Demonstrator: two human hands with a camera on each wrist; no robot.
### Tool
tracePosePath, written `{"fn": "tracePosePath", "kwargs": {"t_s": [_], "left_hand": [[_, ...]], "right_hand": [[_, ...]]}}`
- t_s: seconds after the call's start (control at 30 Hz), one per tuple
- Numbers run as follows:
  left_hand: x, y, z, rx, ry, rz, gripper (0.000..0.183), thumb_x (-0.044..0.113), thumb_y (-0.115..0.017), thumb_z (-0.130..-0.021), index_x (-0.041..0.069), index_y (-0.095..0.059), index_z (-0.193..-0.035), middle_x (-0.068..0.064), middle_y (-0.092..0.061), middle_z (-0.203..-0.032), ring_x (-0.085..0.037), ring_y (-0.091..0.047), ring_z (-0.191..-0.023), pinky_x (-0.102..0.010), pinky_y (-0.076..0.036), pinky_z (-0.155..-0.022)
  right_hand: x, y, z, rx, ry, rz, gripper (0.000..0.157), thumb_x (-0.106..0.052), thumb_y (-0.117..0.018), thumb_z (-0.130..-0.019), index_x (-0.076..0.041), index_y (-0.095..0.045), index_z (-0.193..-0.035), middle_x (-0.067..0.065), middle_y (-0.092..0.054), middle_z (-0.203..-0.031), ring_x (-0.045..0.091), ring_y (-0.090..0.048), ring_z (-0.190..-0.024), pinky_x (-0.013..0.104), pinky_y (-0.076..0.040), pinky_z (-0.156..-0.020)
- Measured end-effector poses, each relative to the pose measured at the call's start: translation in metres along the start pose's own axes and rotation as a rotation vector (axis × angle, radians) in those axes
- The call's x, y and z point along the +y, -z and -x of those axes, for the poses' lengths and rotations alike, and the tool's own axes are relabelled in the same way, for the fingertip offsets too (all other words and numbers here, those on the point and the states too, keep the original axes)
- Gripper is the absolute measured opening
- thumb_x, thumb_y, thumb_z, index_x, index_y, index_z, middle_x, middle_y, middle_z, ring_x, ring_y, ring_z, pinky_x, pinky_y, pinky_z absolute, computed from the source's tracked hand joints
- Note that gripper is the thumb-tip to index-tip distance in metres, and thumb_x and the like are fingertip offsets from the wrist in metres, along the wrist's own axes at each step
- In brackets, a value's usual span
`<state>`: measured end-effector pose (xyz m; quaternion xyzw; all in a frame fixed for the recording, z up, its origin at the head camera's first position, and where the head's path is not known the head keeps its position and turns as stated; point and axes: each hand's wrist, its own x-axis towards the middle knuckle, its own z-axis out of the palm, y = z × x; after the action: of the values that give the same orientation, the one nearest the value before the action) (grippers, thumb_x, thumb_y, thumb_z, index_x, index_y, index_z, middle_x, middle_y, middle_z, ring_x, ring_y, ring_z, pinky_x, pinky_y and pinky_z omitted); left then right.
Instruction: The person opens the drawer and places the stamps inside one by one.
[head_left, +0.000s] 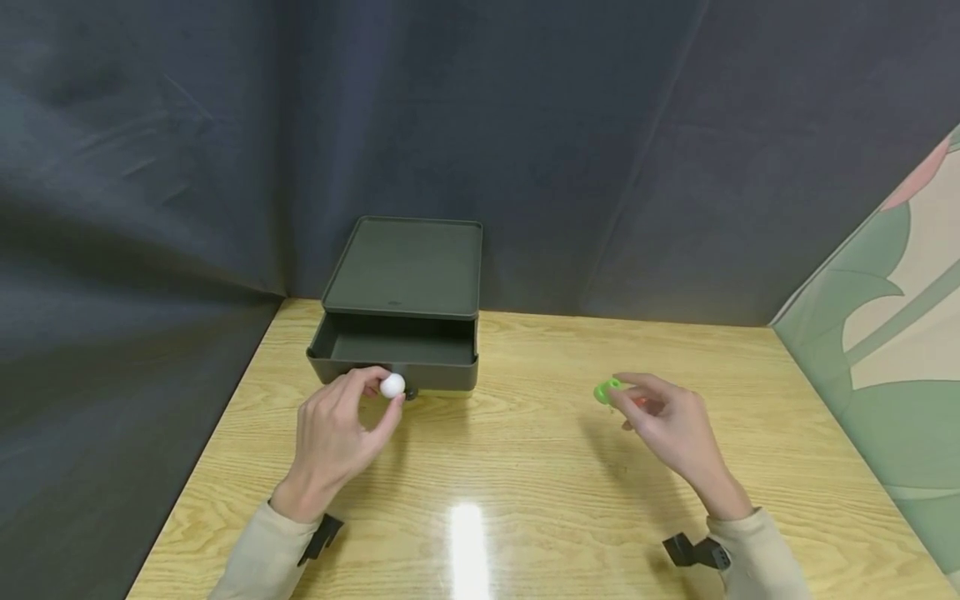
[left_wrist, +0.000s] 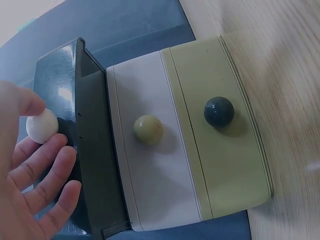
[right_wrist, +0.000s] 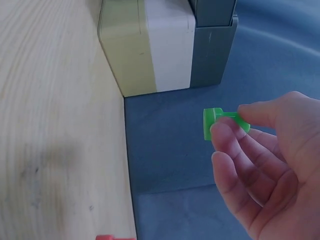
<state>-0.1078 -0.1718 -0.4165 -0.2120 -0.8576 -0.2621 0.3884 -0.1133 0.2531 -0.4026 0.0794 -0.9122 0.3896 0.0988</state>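
With the drawer (head_left: pixel 446 377) pulled out, a white ball (head_left: pixel 392 385) is being pinched by left fingers (head_left: pixel 386 423), a green piece (right_wrist: pixel 208 124) by right fingers (right_wrist: pixel 231 190), neither yet being released.

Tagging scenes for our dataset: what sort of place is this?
Probably a staged tabletop recording spot: dark fabric stands behind and left of a wood-grain table, which holds a small drawer unit.
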Motion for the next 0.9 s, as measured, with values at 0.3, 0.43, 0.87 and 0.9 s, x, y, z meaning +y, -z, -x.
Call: {"fn": "tracePosePath", "kwargs": {"t_s": [0.3,0.43,0.87,0.9], "left_hand": [[0.002,0.005,0.002,0.006,-0.019,-0.005,0.028,0.030,-0.072,-0.091,0.005,-0.073,-0.104,-0.005,-0.075,-0.082,-0.020,-0.068,-0.064,-0.035,-0.051,-0.053],[0.002,0.007,0.004,0.027,-0.033,-0.006,0.030,0.033,-0.068,-0.093,0.005,-0.073,-0.101,-0.004,-0.075,-0.080,-0.019,-0.068,-0.063,-0.035,-0.051,-0.053],[0.004,0.009,0.008,0.051,-0.051,0.007,0.029,0.035,-0.067,-0.095,0.007,-0.074,-0.101,-0.002,-0.075,-0.078,-0.018,-0.068,-0.062,-0.035,-0.052,-0.054],[0.004,0.009,0.008,0.049,-0.051,0.005,0.031,0.036,-0.066,-0.096,0.007,-0.074,-0.102,-0.001,-0.075,-0.079,-0.018,-0.068,-0.062,-0.035,-0.051,-0.054]], "right_hand": [[-0.015,0.000,-0.009,-0.002,0.043,0.006,0.034,-0.030,-0.075,-0.101,-0.009,-0.075,-0.128,0.008,-0.083,-0.095,0.005,-0.072,-0.063,0.029,-0.053,-0.053],[-0.025,0.000,-0.014,-0.008,0.060,0.012,0.034,-0.031,-0.074,-0.102,-0.010,-0.076,-0.128,0.007,-0.083,-0.095,0.006,-0.072,-0.063,0.029,-0.052,-0.053],[-0.062,-0.001,-0.030,-0.072,0.078,-0.037,0.037,-0.034,-0.075,-0.101,-0.011,-0.076,-0.129,0.005,-0.083,-0.097,0.007,-0.073,-0.064,0.027,-0.055,-0.060],[-0.066,-0.001,-0.032,-0.079,0.078,-0.045,0.037,-0.034,-0.076,-0.100,-0.011,-0.076,-0.129,0.005,-0.083,-0.097,0.008,-0.073,-0.064,0.027,-0.055,-0.060]]}}
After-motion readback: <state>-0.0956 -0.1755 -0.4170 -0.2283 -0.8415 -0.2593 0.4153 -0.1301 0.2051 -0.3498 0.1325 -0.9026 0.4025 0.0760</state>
